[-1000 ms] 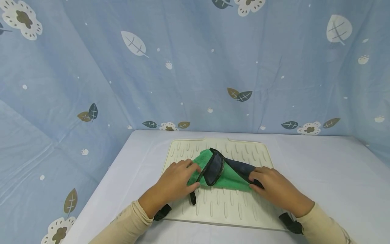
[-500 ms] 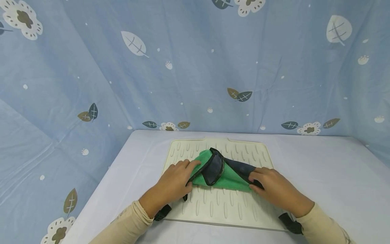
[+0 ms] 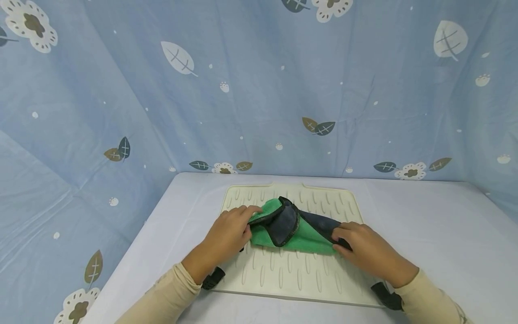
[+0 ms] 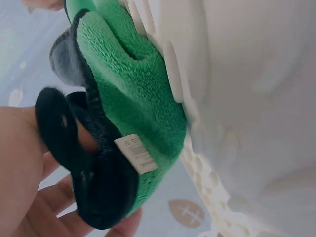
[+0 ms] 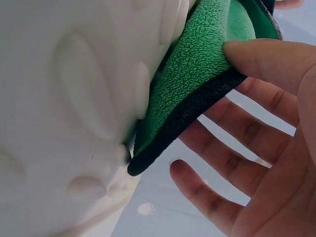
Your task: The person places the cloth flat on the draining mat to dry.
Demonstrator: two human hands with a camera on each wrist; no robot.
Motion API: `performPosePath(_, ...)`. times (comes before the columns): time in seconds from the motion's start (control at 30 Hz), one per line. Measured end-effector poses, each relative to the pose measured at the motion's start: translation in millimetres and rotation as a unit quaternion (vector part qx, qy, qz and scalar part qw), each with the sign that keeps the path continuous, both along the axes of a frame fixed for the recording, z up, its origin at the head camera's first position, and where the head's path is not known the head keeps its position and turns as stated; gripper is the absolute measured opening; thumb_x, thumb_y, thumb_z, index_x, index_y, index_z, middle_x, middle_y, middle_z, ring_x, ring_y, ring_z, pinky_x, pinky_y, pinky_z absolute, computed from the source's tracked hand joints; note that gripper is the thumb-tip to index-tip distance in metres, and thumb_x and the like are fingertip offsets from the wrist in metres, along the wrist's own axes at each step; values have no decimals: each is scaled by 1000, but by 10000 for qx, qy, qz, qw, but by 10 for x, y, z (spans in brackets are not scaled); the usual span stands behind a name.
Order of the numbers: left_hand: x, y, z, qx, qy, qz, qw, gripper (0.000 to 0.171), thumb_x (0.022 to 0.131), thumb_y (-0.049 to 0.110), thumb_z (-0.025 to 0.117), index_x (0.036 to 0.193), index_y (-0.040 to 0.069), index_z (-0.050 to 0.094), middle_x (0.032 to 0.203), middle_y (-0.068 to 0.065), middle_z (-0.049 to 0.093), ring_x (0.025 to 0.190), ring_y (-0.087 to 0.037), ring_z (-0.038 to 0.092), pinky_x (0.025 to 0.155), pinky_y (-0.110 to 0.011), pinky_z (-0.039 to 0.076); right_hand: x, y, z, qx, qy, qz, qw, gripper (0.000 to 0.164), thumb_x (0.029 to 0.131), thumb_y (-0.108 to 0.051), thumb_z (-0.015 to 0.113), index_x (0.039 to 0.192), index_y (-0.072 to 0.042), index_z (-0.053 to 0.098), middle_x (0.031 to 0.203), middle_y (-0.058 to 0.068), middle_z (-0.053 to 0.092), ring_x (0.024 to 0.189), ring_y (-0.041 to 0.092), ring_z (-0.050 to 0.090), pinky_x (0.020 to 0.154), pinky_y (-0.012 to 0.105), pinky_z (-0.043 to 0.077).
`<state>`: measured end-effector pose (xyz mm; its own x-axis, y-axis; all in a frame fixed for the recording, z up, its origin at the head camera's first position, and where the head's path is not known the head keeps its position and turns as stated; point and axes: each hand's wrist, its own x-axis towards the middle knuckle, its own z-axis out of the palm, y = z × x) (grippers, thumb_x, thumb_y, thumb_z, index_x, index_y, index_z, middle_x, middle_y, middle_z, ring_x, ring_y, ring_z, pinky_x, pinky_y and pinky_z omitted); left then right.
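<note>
A plush cloth (image 3: 311,238), green on one face and dark grey on the other with black edging, lies bunched on the cream ribbed mat (image 3: 299,279). My left hand (image 3: 228,231) pinches its left end. In the left wrist view a black hanging loop (image 4: 57,126) and a small white label (image 4: 136,154) show at that end, near the fingers. On the right, my right hand (image 3: 366,247) pinches the cloth's edge; the right wrist view shows the thumb on the green pile (image 5: 195,59) and fingers behind the black trim (image 5: 182,121).
A white-covered table (image 3: 437,234) carries the mat. Behind and to the left hangs a blue curtain (image 3: 251,90) printed with leaves and flowers. Black straps (image 3: 213,278) sit at both wrists.
My left hand has shifted slightly left and up, taking the cloth's left edge with it. The dangling black loop has gone mostly behind the hand. My right hand stays nearly still.
</note>
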<state>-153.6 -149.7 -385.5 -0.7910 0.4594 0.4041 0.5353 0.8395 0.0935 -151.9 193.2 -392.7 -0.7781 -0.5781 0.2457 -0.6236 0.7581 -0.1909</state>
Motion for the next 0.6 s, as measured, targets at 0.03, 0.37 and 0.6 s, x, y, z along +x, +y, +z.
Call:
performPosePath(0.03, -8, -8, 6, 34, 20, 20, 10000, 48, 85, 0, 67, 130, 16, 60, 88, 1, 65, 69, -11, 56, 66, -31, 49, -1, 2, 4, -2, -16, -16, 10000, 14, 82, -14, 82, 93, -17, 73, 92, -6, 69, 87, 14, 67, 74, 34, 56)
performPosePath(0.37, -91, -100, 56, 568, -180, 359, 9976, 40, 89, 4, 70, 127, 14, 62, 94, -1, 67, 60, -8, 44, 60, -25, 42, -12, 23, 28, 29, -86, -13, 10000, 14, 83, -14, 81, 94, -16, 73, 93, -4, 70, 86, 14, 68, 74, 34, 56)
performPosePath(0.6, -129, -169, 69, 874, -254, 509, 9945, 32, 92, 8, 70, 122, 14, 64, 105, -3, 70, 56, -7, 41, 54, -23, 38, -19, 46, 18, -4, -76, 17, 10000, 14, 83, -13, 81, 94, -16, 73, 92, -5, 69, 85, 13, 67, 72, 32, 56)
